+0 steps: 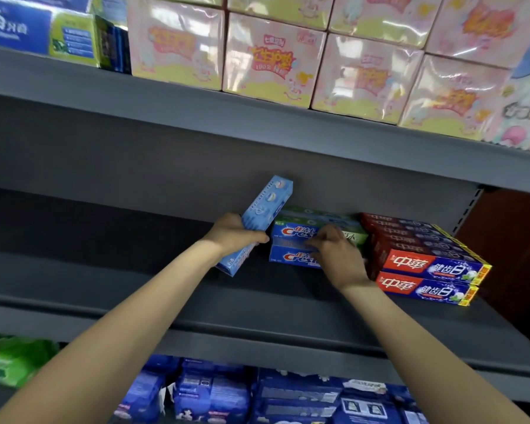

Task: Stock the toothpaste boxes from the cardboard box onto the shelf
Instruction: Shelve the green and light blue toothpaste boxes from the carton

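The light blue toothpaste box [259,223] is in my left hand [236,232], held off the shelf [104,270] and tilted: its long axis runs from lower left near my wrist up and to the right, its far end leaning toward the back panel. My fingers are curled round its middle, thumb underneath.

Just to its right sits the stack of blue toothpaste boxes [291,243], lying flat with their long sides facing me, with green ones stacked behind. My right hand [337,249] rests on the front of that stack, fingers bent against the boxes. Whether it is pinching one or only pressing and squaring them up, I cannot tell.

Right of that, touching or nearly so, is the red and blue stack [426,264], also laid lengthwise.

As I judge it, the held box must turn until its long axis matches the stack's, then go down beside or on top of it. The left hand is already the nearer one, with bare shelf directly below it. The cardboard box is out of view.

Above are pink wrapped packs [273,59]; below, blue packets [288,393].
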`<act>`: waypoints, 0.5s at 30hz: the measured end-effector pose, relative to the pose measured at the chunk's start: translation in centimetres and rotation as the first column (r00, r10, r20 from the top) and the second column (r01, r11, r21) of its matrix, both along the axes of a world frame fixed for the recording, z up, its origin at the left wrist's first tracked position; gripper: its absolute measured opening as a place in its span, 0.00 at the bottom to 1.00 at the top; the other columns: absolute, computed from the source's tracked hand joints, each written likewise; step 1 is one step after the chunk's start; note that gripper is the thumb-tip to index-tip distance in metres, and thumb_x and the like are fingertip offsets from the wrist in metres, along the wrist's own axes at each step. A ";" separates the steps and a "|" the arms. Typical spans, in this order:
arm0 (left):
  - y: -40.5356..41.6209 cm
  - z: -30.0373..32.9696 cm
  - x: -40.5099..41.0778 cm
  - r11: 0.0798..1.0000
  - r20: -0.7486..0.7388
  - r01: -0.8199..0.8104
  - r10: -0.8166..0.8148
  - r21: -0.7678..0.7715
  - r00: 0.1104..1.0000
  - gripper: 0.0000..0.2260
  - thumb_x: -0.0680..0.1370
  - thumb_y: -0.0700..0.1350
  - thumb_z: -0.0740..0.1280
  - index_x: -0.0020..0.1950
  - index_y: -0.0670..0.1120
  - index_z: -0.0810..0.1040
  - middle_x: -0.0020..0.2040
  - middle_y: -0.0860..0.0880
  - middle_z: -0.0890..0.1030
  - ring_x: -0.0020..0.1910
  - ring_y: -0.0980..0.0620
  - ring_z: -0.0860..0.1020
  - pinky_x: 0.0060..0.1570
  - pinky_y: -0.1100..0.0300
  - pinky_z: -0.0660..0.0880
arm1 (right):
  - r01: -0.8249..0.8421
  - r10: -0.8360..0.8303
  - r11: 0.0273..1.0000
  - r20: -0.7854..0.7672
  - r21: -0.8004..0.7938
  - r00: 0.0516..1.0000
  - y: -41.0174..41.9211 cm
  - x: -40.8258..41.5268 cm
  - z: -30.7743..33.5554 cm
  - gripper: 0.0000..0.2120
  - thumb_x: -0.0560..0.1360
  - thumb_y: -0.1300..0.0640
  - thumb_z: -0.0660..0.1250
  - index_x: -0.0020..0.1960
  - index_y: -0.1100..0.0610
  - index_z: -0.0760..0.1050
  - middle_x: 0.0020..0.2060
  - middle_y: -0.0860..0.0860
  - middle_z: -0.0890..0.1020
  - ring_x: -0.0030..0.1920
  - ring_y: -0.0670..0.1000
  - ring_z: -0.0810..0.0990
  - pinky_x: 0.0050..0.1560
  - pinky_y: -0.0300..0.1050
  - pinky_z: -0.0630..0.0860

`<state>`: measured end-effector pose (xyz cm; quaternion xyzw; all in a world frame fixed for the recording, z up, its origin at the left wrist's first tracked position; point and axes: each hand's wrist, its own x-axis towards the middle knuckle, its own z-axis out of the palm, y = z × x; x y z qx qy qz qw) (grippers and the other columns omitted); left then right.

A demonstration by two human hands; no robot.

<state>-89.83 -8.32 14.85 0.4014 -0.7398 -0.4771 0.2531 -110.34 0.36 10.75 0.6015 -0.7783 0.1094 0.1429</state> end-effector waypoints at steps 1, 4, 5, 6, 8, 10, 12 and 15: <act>0.2 0.0 -0.1 1.000 0.013 0.010 -0.010 -0.010 1.000 0.13 0.71 0.45 0.73 0.54 0.45 0.78 0.50 0.47 0.80 0.50 0.49 0.78 0.48 0.59 0.73 | 0.006 -0.006 1.000 -0.007 -0.005 1.000 -0.1 0.0 -0.2 0.17 0.77 0.57 0.62 0.66 0.50 0.73 0.61 0.52 0.71 0.64 0.53 0.69 0.58 0.47 0.71; 0.5 0.1 -0.2 0.998 0.050 0.040 -0.038 -0.039 0.998 0.14 0.71 0.46 0.73 0.54 0.47 0.77 0.51 0.48 0.80 0.50 0.51 0.78 0.49 0.59 0.72 | 0.003 -0.003 1.000 0.018 0.017 1.000 -0.7 -0.3 -0.3 0.16 0.78 0.58 0.62 0.65 0.51 0.74 0.62 0.53 0.73 0.63 0.54 0.71 0.56 0.47 0.72; 0.6 0.2 -0.2 0.998 0.055 0.050 -0.047 -0.048 0.997 0.14 0.71 0.47 0.73 0.54 0.48 0.76 0.52 0.48 0.80 0.50 0.51 0.78 0.48 0.60 0.72 | -0.012 0.010 1.000 0.073 0.027 0.997 -0.8 -0.5 -0.1 0.15 0.78 0.58 0.62 0.64 0.53 0.75 0.61 0.54 0.74 0.62 0.55 0.73 0.56 0.46 0.72; 0.7 0.2 -0.1 0.997 0.059 0.059 -0.055 -0.058 0.997 0.13 0.71 0.47 0.73 0.53 0.48 0.76 0.52 0.49 0.80 0.50 0.52 0.77 0.48 0.61 0.71 | -0.029 0.026 0.999 0.162 0.017 0.987 -0.8 -0.6 0.3 0.14 0.78 0.58 0.61 0.63 0.54 0.75 0.59 0.55 0.76 0.60 0.55 0.75 0.57 0.46 0.71; 0.9 0.3 0.0 0.991 0.095 0.086 -0.077 -0.099 0.993 0.13 0.71 0.48 0.74 0.52 0.49 0.76 0.52 0.50 0.80 0.50 0.52 0.78 0.47 0.61 0.71 | -0.027 0.074 0.995 0.506 -0.099 0.859 -0.4 -0.6 1.4 0.13 0.79 0.54 0.61 0.62 0.55 0.76 0.54 0.57 0.81 0.55 0.56 0.79 0.57 0.47 0.73; 1.2 0.4 -0.2 0.970 0.206 0.123 -0.079 -0.209 0.975 0.14 0.69 0.51 0.74 0.51 0.48 0.76 0.50 0.51 0.80 0.48 0.53 0.78 0.44 0.61 0.72 | 0.032 0.218 0.967 0.885 -0.253 0.411 0.5 0.3 2.7 0.14 0.79 0.47 0.60 0.59 0.54 0.75 0.49 0.56 0.83 0.51 0.55 0.82 0.54 0.49 0.77; 2.0 0.6 -0.6 0.919 0.329 0.181 -0.060 -0.350 0.942 0.13 0.68 0.55 0.74 0.44 0.52 0.73 0.45 0.53 0.78 0.43 0.54 0.76 0.37 0.60 0.69 | 0.062 0.323 0.943 0.945 -0.327 0.058 1.0 1.1 3.4 0.14 0.79 0.46 0.59 0.57 0.54 0.74 0.45 0.54 0.83 0.46 0.54 0.83 0.46 0.45 0.81; 3.1 0.9 -1.2 0.840 0.462 0.255 -0.006 -0.478 0.887 0.17 0.67 0.61 0.72 0.42 0.55 0.69 0.44 0.58 0.76 0.45 0.53 0.75 0.34 0.60 0.66 | 0.164 0.440 0.888 0.898 -0.430 -0.029 1.4 1.1 3.4 0.12 0.78 0.52 0.63 0.55 0.59 0.74 0.45 0.53 0.81 0.49 0.53 0.81 0.40 0.41 0.80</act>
